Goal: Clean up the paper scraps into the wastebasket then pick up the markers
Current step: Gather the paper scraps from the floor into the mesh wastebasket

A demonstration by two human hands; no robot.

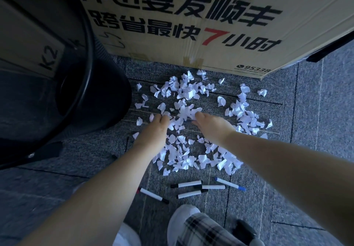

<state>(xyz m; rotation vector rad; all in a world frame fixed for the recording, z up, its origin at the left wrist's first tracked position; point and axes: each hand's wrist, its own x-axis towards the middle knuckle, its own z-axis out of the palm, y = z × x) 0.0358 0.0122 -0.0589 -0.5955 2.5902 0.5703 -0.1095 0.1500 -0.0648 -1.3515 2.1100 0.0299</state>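
Many torn white paper scraps (183, 90) lie scattered over the grey carpet. My left hand (156, 129) and my right hand (210, 125) rest palm-down in the pile, about a hand's width apart, with a heap of scraps (184, 112) bunched between their fingertips. A black wastebasket (84, 85) stands to the left, its opening facing up. Several white markers (188, 184) lie on the carpet near my feet, one with a blue cap (229, 184) and one apart to the left (153, 195).
A large printed cardboard box (191, 25) stands right behind the scraps. More boxes (24, 41) sit at the far left behind the basket. My white shoe and plaid trouser leg (193, 226) are at the bottom. Grey carpet tiles (316, 131) extend right.
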